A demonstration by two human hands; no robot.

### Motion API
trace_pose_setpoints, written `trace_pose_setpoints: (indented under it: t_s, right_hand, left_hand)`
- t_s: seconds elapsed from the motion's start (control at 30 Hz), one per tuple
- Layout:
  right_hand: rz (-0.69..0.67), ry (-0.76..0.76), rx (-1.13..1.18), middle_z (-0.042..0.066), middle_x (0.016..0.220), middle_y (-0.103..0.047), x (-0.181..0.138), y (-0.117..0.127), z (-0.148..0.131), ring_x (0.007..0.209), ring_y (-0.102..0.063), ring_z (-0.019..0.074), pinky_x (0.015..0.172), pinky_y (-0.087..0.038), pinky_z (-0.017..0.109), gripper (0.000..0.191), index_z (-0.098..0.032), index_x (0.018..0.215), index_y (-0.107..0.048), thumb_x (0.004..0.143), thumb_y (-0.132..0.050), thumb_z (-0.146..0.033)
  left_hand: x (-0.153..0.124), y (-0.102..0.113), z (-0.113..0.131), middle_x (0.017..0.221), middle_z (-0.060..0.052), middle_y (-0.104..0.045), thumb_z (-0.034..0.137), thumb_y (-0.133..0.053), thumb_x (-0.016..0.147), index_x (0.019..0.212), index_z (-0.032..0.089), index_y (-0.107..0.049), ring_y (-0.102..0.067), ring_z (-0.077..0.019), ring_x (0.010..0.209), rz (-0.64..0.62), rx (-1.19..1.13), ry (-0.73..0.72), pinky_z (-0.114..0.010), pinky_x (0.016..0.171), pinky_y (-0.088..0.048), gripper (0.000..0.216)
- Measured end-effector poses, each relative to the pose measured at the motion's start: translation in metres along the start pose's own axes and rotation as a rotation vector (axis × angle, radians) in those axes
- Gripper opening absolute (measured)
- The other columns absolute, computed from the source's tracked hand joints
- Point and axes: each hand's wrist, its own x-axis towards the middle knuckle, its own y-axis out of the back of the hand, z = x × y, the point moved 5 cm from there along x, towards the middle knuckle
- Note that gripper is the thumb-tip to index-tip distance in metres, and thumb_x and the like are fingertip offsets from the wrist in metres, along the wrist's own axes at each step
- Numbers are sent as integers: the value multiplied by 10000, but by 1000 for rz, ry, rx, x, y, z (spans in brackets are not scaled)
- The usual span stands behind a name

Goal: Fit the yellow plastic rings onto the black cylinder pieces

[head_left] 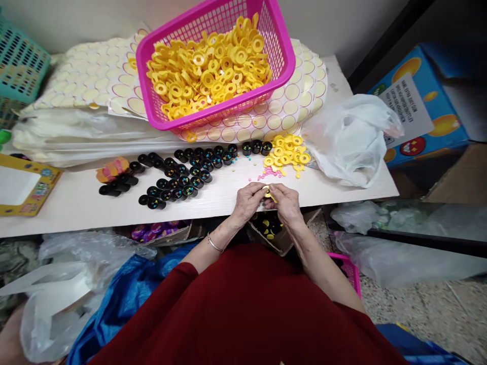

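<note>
Both hands meet at the front edge of the white table. My left hand (248, 202) and my right hand (284, 202) pinch one small yellow plastic ring piece (268, 193) between their fingertips; part of it is hidden by the fingers. Just beyond them lie small pink beads (269, 173) and a heap of yellow ring pieces (286, 152) with short handles. To the left stand several small black cups (184, 181), upright, with bright coloured bits inside. A few black cups (120, 183) lie tipped near an orange and pink block (113, 169).
A pink basket (216, 112) full of yellow ring pieces stands at the back on sheets of printed circles (95, 66). A white plastic bag (348, 147) and a blue carton (437, 101) are at right. An open box (279, 243) with black and yellow pieces sits below my hands.
</note>
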Motion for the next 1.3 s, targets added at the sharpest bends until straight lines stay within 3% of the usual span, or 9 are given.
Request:
trace_pose_setpoints:
  t_s: [0.3,0.5,0.7,0.77,0.9,0.97,1.1,1.23,1.3]
  right_hand:
    - [9,-36,71,-27,521,-603,7,2,5,371,-518,83,356,-469,209,259,-166,693,-636,574,-732,-376]
    - [-41,-88,77,-22,482,-589,7,-4,-3,352,-508,72,328,-426,163,237,-153,678,-619,580,-727,-339]
    - [-21,5,214,-6,695,-643,-5,14,3,462,-599,87,453,-541,228,350,-164,772,-615,628,-732,-461]
    - [14,51,207,-5,741,-656,-12,24,9,505,-617,91,499,-551,237,350,-168,786,-618,599,-764,-426]
    - [-42,100,69,-24,615,-639,-20,30,18,530,-608,110,570,-545,268,357,-176,820,-633,571,-797,-371]
    - [-82,147,17,-25,612,-634,-20,29,16,538,-595,110,590,-533,278,319,-182,811,-645,604,-778,-386]
    - [-174,339,-136,-27,659,-605,-17,27,-3,567,-558,102,587,-486,266,197,-203,749,-669,677,-735,-375]
    - [-257,514,-361,6,744,-604,-12,28,-24,666,-556,122,619,-464,272,191,-200,650,-654,685,-734,-370]
    - [-278,509,-444,8,762,-590,-7,29,-31,681,-543,126,618,-458,270,245,-192,616,-616,631,-771,-381]
  left_hand:
    - [3,-1,-5,821,-34,-644,390,-705,708,838,151,-738,-508,-50,519,22,-99,132,-189,441,-420,274]
    - [1,-2,-6,766,-12,-614,434,-675,710,857,146,-719,-498,-43,500,63,-114,183,-186,438,-404,326]
    - [2,-1,-6,711,-6,-595,417,-649,713,913,123,-695,-416,-32,467,95,-108,212,-185,422,-313,359]
    - [3,3,-6,824,-23,-612,383,-665,683,982,133,-683,-426,-30,510,66,-102,172,-185,460,-336,390]
    - [7,5,-6,1085,-52,-575,237,-737,526,1095,154,-647,-412,-14,554,-100,-1,34,-189,499,-350,582]
    - [9,4,-7,1007,-42,-589,236,-745,533,1126,140,-632,-389,-20,548,-145,60,2,-190,494,-330,611]
    - [14,-1,-5,793,-19,-590,328,-749,615,943,114,-686,-435,-65,602,-175,151,-140,-205,531,-355,396]
    - [10,-6,1,795,-41,-627,400,-731,677,889,127,-688,-522,-102,665,-215,208,-355,-232,599,-430,348]
    - [6,-9,2,805,-54,-640,423,-692,726,894,134,-685,-561,-122,711,-246,231,-455,-254,653,-465,335]
